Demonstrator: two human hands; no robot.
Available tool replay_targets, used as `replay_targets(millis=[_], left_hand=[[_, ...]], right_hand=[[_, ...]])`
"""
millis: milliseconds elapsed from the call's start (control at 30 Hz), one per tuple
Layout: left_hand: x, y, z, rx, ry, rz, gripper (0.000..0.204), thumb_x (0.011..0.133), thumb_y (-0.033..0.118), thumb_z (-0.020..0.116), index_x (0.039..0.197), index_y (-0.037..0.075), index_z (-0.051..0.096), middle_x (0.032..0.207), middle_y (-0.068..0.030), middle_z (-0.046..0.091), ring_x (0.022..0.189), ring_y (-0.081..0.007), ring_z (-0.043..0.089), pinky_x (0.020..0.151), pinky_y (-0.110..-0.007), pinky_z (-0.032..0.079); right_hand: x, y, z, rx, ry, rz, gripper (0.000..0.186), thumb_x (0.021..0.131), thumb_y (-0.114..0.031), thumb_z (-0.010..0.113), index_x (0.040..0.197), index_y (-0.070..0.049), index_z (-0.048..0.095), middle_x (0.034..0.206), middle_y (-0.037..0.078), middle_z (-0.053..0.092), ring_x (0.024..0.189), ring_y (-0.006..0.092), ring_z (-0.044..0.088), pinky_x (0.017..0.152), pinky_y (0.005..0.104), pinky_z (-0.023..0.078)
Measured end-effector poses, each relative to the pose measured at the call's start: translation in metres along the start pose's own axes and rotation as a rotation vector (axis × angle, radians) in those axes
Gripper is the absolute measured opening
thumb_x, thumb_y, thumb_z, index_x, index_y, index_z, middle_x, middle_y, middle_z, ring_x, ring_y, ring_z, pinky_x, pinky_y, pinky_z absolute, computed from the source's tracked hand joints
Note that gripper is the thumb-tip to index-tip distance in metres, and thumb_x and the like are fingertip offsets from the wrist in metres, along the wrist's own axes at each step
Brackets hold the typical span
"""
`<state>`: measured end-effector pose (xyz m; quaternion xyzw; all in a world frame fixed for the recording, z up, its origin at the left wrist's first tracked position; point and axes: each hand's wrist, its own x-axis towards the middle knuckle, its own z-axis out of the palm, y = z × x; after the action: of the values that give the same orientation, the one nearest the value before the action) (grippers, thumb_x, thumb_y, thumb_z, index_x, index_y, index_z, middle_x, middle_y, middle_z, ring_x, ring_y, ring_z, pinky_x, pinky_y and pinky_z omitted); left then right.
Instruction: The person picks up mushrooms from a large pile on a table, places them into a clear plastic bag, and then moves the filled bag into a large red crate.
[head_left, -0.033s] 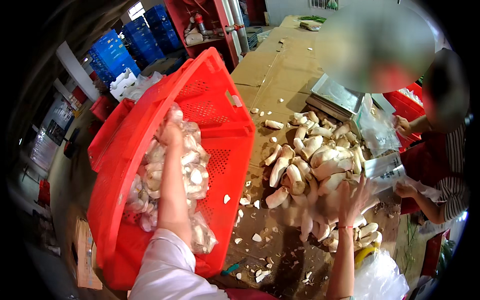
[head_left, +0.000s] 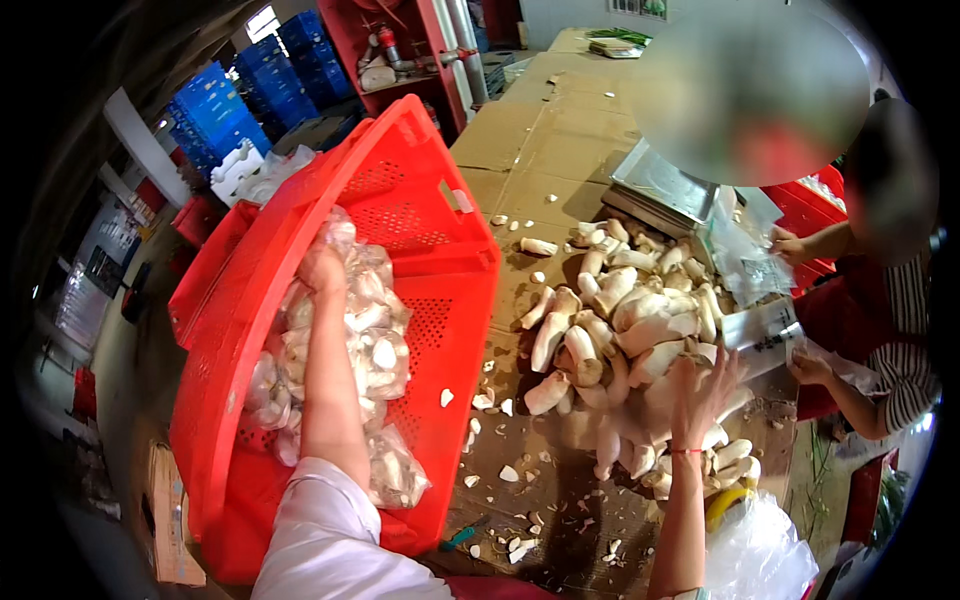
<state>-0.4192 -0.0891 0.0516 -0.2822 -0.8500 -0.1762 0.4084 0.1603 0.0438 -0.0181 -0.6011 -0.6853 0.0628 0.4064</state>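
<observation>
My left hand (head_left: pixel 323 266) reaches into a tilted red perforated crate (head_left: pixel 445 300), its fingers curled on a clear bag of mushrooms (head_left: pixel 340 228) at the top of several such bags; part of the fingers is hidden. My right hand (head_left: pixel 705 395), a red cord at its wrist, is open with fingers spread over a heap of loose pale, thick-stemmed mushrooms (head_left: pixel 630 300) on the cardboard-covered table (head_left: pixel 530 130). Small trimmings (head_left: pixel 508 473) and a teal-handled tool (head_left: pixel 458 536) lie between crate and heap.
A co-worker's hands (head_left: pixel 812 368) hold plastic bags at the right, near a metal scale (head_left: pixel 660 180) and another red crate (head_left: pixel 805 205). A white plastic bundle (head_left: pixel 760 550) sits lower right. Blue crates (head_left: pixel 215 110) are stacked behind, left of a red cabinet (head_left: pixel 350 25).
The view has shifted slightly, so the scene sits a little further left and higher. Both my hands hold nearly the same places relative to the crate and heap.
</observation>
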Motion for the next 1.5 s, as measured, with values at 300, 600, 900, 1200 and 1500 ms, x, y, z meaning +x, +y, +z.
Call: replay_targets(millis=[300, 600, 900, 1200, 1500], left_hand=[[-0.039, 0.148, -0.132, -0.664, 0.144, -0.097, 0.025, 0.079, -0.003, 0.06, 0.103, 0.004, 0.063, 0.105, -0.0153, 0.058, 0.101, -0.032, 0.057, 0.085, -0.041, 0.046], [-0.225, 0.243, -0.251, -1.254, -0.531, 0.338, 0.04, 0.074, -0.009, 0.064, 0.112, 0.004, 0.06, 0.101, -0.0114, 0.063, 0.094, -0.0257, 0.061, 0.078, -0.037, 0.054], [-0.31, 0.218, -0.359, -1.541, -0.798, 0.739, 0.052, 0.08, -0.006, 0.061, 0.13, 0.007, 0.049, 0.098, -0.0134, 0.063, 0.088, -0.0273, 0.063, 0.076, -0.036, 0.053], [-0.36, 0.079, -0.299, -0.466, -0.939, 0.688, 0.021, 0.081, 0.005, 0.051, 0.101, 0.0, 0.055, 0.097, -0.0147, 0.056, 0.094, -0.0287, 0.055, 0.082, -0.04, 0.048], [-0.393, 0.053, -0.281, -0.172, -1.081, 0.601, 0.01, 0.085, 0.008, 0.05, 0.09, 0.004, 0.058, 0.095, -0.0128, 0.058, 0.091, -0.0261, 0.06, 0.072, -0.038, 0.052]], right_hand=[[-0.039, -0.061, -0.053, 0.302, -0.114, -0.232, 0.043, 0.074, 0.0, 0.066, 0.115, -0.011, 0.058, 0.132, 0.015, 0.046, 0.123, 0.0339, 0.043, 0.101, 0.0432, 0.037], [-0.09, -0.076, -0.129, 0.35, -0.256, -0.405, 0.065, 0.07, -0.005, 0.073, 0.129, -0.005, 0.047, 0.133, 0.016, 0.046, 0.118, 0.0363, 0.046, 0.099, 0.0446, 0.039], [-0.176, -0.005, -0.167, 0.29, -0.439, -0.35, 0.052, 0.062, -0.004, 0.069, 0.113, -0.003, 0.054, 0.089, 0.011, 0.057, 0.084, 0.0314, 0.057, 0.075, 0.0372, 0.048], [-0.234, -0.002, -0.197, 0.001, -0.399, -0.392, 0.023, 0.068, -0.01, 0.066, 0.087, -0.006, 0.054, 0.078, 0.01, 0.053, 0.073, 0.0268, 0.056, 0.059, 0.0387, 0.047], [-0.215, -0.015, -0.202, -0.318, -0.42, -0.461, 0.016, 0.077, -0.018, 0.062, 0.068, -0.009, 0.053, 0.074, 0.008, 0.053, 0.075, 0.0262, 0.055, 0.063, 0.0398, 0.046]])
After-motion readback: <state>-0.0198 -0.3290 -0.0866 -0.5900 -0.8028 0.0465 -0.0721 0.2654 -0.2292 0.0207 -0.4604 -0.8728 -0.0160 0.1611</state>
